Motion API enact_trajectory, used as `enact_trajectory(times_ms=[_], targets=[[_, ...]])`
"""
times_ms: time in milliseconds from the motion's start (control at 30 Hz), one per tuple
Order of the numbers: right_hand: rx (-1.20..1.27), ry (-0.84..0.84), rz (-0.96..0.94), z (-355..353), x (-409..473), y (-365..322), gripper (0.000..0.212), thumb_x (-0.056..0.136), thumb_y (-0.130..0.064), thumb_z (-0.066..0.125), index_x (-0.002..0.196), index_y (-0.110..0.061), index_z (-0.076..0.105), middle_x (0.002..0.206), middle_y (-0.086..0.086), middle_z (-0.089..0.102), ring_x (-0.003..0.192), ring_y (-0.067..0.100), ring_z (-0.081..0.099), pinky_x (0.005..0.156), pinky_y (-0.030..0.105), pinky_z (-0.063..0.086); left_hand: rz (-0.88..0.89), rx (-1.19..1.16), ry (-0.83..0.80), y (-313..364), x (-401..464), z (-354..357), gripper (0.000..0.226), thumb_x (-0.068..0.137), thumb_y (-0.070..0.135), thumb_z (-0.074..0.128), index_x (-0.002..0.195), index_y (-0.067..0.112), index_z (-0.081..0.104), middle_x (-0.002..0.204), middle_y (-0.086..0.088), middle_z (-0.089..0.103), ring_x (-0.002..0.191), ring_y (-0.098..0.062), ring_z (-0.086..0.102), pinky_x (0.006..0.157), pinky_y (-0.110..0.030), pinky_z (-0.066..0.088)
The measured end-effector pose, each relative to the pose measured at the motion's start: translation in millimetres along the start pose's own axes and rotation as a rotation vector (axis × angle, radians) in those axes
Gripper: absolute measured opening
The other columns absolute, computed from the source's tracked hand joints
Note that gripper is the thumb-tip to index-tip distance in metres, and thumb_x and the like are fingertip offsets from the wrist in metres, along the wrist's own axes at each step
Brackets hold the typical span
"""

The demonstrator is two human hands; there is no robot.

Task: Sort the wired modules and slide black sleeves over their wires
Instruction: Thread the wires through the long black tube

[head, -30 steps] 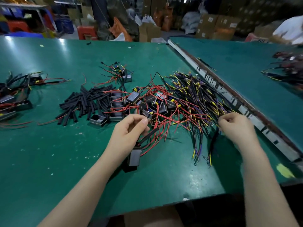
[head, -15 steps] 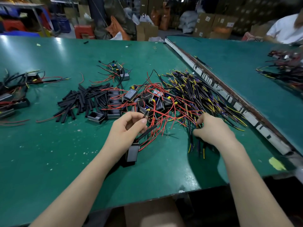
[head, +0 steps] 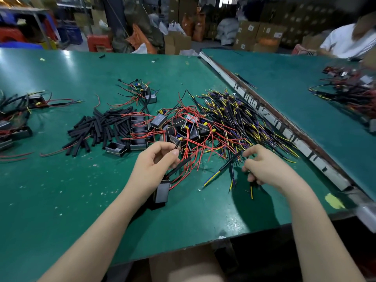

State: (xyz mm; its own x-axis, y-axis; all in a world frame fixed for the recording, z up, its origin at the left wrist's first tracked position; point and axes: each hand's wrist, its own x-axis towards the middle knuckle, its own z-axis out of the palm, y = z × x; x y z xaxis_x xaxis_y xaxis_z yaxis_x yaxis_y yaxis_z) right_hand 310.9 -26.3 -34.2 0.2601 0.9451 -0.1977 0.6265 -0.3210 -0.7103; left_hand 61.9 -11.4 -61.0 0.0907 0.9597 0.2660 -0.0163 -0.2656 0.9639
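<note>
Surface: green surface (head: 61, 210), its near edge running under both forearms.
Left hand: the left hand (head: 151, 167) has thumb and fingers curled, pinching thin wire ends at its fingertips; a black module (head: 162, 192) hangs below the palm, just above the surface.
Sleeve on wire: a black sleeve (head: 180, 164) sits over that module's leads, slanting up to the right, red wires looping beside it.
Right hand: the right hand (head: 264, 166) has its fingers curled, gripping a black sleeved wire bundle (head: 227, 164) whose yellow and purple ends point down-left; more wire ends poke out beneath the hand.
Module heap: a tangle of black modules with red wires (head: 183, 129) lies just beyond both hands.
Wire heap: a pile of black, yellow and purple wires (head: 240, 117) lies to its right, touching it.
Loose sleeves: a heap of black sleeves (head: 97, 129) lies left of the modules.
Far left: finished modules (head: 14, 119) at the surface's left edge.
Beyond: a second surface (head: 284, 86) to the right, with a person in white (head: 350, 41) at it.
</note>
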Motion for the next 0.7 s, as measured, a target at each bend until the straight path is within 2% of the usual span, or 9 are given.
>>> enact_trajectory(times_ms=[67, 167, 333, 400, 500, 567, 633, 700], targets=[[-0.088, 0.013, -0.032, 5.5, 4.7, -0.5, 0.016, 0.089, -0.017, 0.048, 0.104, -0.024, 0.048, 0.079, 0.002, 0.067, 0.045, 0.007, 0.06, 0.042, 0.02, 0.039, -0.007, -0.004, -0.004, -0.1, 0.0, -0.2, 0.015, 0.09, 0.0, 0.057, 0.084, 0.013, 0.061, 0.061, 0.007, 0.065, 0.057, -0.003, 0.055, 0.063, -0.012, 0.046], [-0.282, 0.017, -0.095, 11.5, 10.1, -8.1, 0.02, 0.086, -0.017, 0.05, 0.1, -0.032, 0.051, 0.08, 0.001, 0.067, 0.05, 0.009, 0.064, 0.05, 0.022, 0.045, -0.004, -0.001, -0.007, 0.1, -0.5, -0.3, 0.015, 0.09, 0.001, 0.057, 0.084, 0.013, 0.061, 0.061, 0.007, 0.065, 0.056, -0.003, 0.055, 0.062, -0.012, 0.045], [-0.36, -0.014, -0.182, 11.2, 2.8, -14.7, 0.021, 0.082, -0.01, 0.056, 0.077, -0.031, 0.057, 0.069, -0.005, 0.063, 0.067, 0.012, 0.067, 0.054, 0.021, 0.045, -0.004, -0.009, -0.002, -0.7, -0.2, -0.3, 0.015, 0.09, 0.001, 0.057, 0.084, 0.013, 0.061, 0.06, 0.007, 0.065, 0.057, -0.003, 0.056, 0.062, -0.012, 0.047], [-0.241, -0.036, -0.267, 5.3, -5.7, -13.7, 0.021, 0.081, -0.007, 0.061, 0.079, -0.028, 0.06, 0.061, -0.006, 0.064, 0.061, 0.005, 0.064, 0.051, 0.017, 0.04, -0.001, -0.013, -0.008, -1.2, -0.4, 0.0, 0.014, 0.09, 0.001, 0.057, 0.084, 0.014, 0.061, 0.061, 0.006, 0.066, 0.059, -0.004, 0.057, 0.063, -0.012, 0.047], [0.156, -0.041, -0.419, -1.7, -20.0, -21.2, 0.021, 0.085, -0.004, 0.066, 0.087, -0.025, 0.066, 0.067, -0.002, 0.068, 0.054, 0.008, 0.062, 0.056, 0.014, 0.046, 0.004, -0.02, 0.02, -0.4, 3.4, -3.2, 0.012, 0.089, 0.002, 0.059, 0.083, 0.012, 0.063, 0.066, 0.006, 0.069, 0.066, -0.002, 0.062, 0.067, -0.01, 0.047], [0.305, 0.057, -0.547, -4.1, -23.4, -31.3, 0.022, 0.088, -0.006, 0.065, 0.094, -0.028, 0.067, 0.071, -0.001, 0.069, 0.052, 0.008, 0.058, 0.054, 0.015, 0.048, -0.015, -0.043, 0.029, 0.8, 8.5, -5.8, 0.01, 0.089, 0.005, 0.06, 0.083, 0.011, 0.065, 0.069, 0.005, 0.071, 0.069, -0.005, 0.066, 0.068, -0.012, 0.049], [0.334, 0.182, -0.636, -5.0, -20.3, -43.9, 0.023, 0.09, -0.012, 0.064, 0.095, -0.034, 0.064, 0.068, -0.005, 0.069, 0.05, 0.008, 0.053, 0.051, 0.018, 0.047, -0.083, -0.094, 0.007, 1.5, 13.7, -7.8, 0.011, 0.09, 0.01, 0.059, 0.081, 0.013, 0.065, 0.069, 0.003, 0.07, 0.066, -0.01, 0.067, 0.065, -0.017, 0.052], [0.431, 0.236, -0.661, -3.5, -13.8, -57.2, 0.015, 0.091, -0.016, 0.063, 0.096, -0.03, 0.064, 0.06, -0.009, 0.066, 0.047, 0.004, 0.049, 0.047, 0.016, 0.043, -0.148, -0.137, -0.038, 1.9, 18.0, -9.3, 0.015, 0.089, 0.014, 0.06, 0.076, 0.018, 0.065, 0.067, 0.002, 0.069, 0.061, -0.012, 0.065, 0.063, -0.021, 0.053]])
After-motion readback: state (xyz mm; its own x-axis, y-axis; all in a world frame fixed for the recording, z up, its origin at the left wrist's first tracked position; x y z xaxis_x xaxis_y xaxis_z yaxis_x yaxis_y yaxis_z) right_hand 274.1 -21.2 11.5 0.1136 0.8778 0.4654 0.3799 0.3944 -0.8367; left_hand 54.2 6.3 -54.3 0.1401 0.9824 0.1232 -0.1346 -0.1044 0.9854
